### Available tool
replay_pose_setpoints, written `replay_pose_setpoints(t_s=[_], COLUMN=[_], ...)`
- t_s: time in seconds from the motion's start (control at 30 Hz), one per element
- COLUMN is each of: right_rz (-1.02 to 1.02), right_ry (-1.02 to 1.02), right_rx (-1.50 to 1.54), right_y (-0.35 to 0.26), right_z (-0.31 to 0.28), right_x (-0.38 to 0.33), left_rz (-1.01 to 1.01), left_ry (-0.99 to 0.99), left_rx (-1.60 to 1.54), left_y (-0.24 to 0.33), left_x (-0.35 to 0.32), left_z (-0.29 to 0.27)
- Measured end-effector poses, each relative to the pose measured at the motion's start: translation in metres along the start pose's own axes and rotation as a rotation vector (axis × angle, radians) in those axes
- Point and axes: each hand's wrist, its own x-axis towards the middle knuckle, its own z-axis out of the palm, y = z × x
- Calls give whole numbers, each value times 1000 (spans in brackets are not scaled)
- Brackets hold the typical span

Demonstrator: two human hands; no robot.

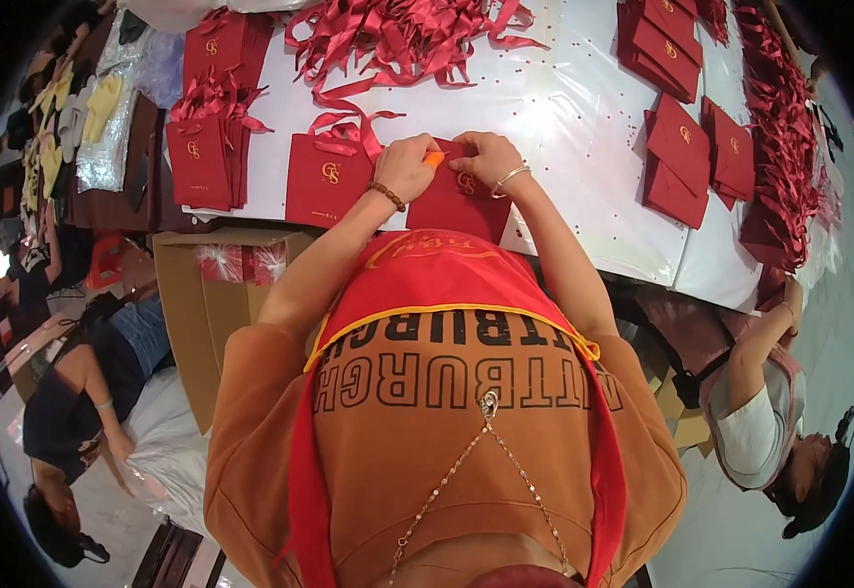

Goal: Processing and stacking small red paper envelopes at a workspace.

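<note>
A flat dark red paper gift bag with a gold emblem lies at the near edge of the white table. My left hand and my right hand both pinch its top edge. A small orange tool sticks out from my left hand's fingers. Another red bag with a ribbon handle lies just left of my left hand. A heap of loose red ribbons lies behind my hands.
Stacks of red bags sit at the left and the right. An open cardboard box stands below the table. One person sits at the left, another person at the right by a ribbon pile.
</note>
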Motion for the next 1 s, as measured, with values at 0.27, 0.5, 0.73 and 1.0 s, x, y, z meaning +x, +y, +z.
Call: replay_pose_setpoints(t_s=[0.27, 0.5, 0.73, 1.0], right_rz=[8, -100, -94, -317], right_ry=[25, 192, 158, 470], right_rx=[88, -18, 137, -237], right_y=[2, -4, -6, -14], right_z=[4, 12, 2, 7], right_x=[-4, -11, -23, -53], left_rz=[-20, 229, 425, 811], left_ry=[-39, 15, 36, -734], left_rx=[-3, 423, 241, 558], left_y=[0, 25, 24, 2], left_x=[8, 4, 18, 79], left_z=[1, 4, -24, -35])
